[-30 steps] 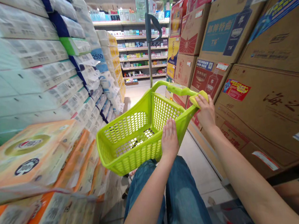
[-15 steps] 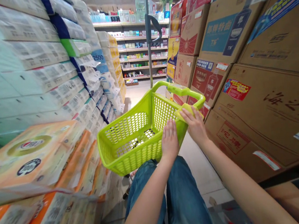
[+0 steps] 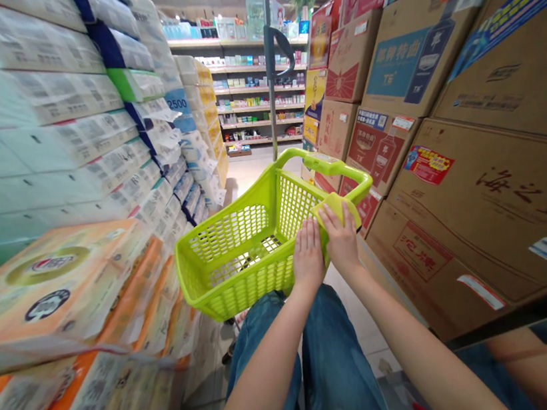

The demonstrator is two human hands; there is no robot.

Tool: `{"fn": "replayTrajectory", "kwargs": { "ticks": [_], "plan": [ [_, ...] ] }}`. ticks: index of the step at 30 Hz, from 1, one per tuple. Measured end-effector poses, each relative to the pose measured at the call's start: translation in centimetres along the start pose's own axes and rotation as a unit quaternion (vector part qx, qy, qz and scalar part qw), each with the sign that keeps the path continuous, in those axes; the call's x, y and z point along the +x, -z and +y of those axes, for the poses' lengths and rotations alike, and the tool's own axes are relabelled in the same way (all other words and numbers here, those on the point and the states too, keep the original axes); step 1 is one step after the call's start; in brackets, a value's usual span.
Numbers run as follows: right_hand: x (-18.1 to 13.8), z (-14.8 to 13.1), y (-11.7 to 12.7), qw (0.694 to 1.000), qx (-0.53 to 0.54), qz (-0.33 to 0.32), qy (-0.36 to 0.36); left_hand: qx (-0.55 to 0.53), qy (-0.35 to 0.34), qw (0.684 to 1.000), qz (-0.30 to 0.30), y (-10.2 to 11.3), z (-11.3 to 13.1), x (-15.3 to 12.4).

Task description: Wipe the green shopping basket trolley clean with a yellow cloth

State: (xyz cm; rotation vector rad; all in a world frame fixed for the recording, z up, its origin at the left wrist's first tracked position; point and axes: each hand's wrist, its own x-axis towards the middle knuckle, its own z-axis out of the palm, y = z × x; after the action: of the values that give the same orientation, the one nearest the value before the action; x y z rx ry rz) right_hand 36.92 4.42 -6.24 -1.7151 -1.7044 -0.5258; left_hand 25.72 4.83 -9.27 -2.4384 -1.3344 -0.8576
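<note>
A lime-green shopping basket (image 3: pixel 239 289) with lattice walls and a thick handle rests tilted by my knees. Over its near rim lie the fingers of my left hand (image 3: pixel 307 254), close together and gripping the side; the thumb is hidden. Beside it my right hand (image 3: pixel 341 240) presses a yellow cloth (image 3: pixel 335 205) onto the basket's right corner, just below the handle. The fingers are spread a little across the cloth. Nothing lies inside the basket, and the pale floor shows through its bottom.
Wrapped tissue packs (image 3: pixel 68 138) are piled high on the left, with orange packs (image 3: pixel 56 280) lower and nearer. Cardboard cartons (image 3: pixel 503 188) wall off the right. A grey upright pole with a hook (image 3: pixel 269 51) stands behind the basket. Stocked shelves (image 3: pixel 258 86) span the back.
My right hand and the yellow cloth have slid left along the basket's corner, closer to my left hand. The left hand keeps its place on the rim.
</note>
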Motion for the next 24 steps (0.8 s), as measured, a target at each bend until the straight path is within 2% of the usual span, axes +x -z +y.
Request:
{"fn": "replayTrajectory", "kwargs": {
  "ticks": [3, 6, 10, 13, 15, 17, 21, 24],
  "plan": [
    [-0.7, -0.3, 0.5, 0.999, 0.002, -0.023, 0.045, -0.004, -0.004, 1.0, -0.004, 0.2, -0.1, 0.0],
    [1.5, 2.6, 1.6, 0.997, -0.015, -0.034, 0.068, -0.004, -0.005, 1.0, -0.003, 0.4, -0.1, 0.0],
    [6.0, 7.7, 2.8, 0.999, -0.034, 0.005, -0.006, -0.007, -0.01, 1.0, -0.006, 0.4, -0.1, 0.1],
    [7.4, 9.1, 2.7, 0.998, -0.031, 0.034, -0.043, -0.007, -0.005, 1.0, -0.004, 0.1, 0.0, 0.0],
    [6.8, 8.0, 2.1, 0.997, -0.025, 0.048, -0.057, -0.006, -0.001, 1.0, 0.003, -0.1, 0.0, 0.0],
    [5.1, 5.7, 1.3, 0.997, -0.015, 0.054, -0.057, -0.007, -0.001, 1.0, 0.008, -0.2, 0.1, 0.0],
    [1.1, 0.8, 0.2, 1.0, 0.006, 0.02, 0.005, -0.006, 0.002, 1.0, 0.002, -0.2, 0.0, 0.0],
    [-0.2, -0.1, 0.5, 0.998, 0.003, -0.01, 0.057, 0.001, -0.005, 1.0, -0.012, 0.0, -0.1, 0.0]
  ]
}}
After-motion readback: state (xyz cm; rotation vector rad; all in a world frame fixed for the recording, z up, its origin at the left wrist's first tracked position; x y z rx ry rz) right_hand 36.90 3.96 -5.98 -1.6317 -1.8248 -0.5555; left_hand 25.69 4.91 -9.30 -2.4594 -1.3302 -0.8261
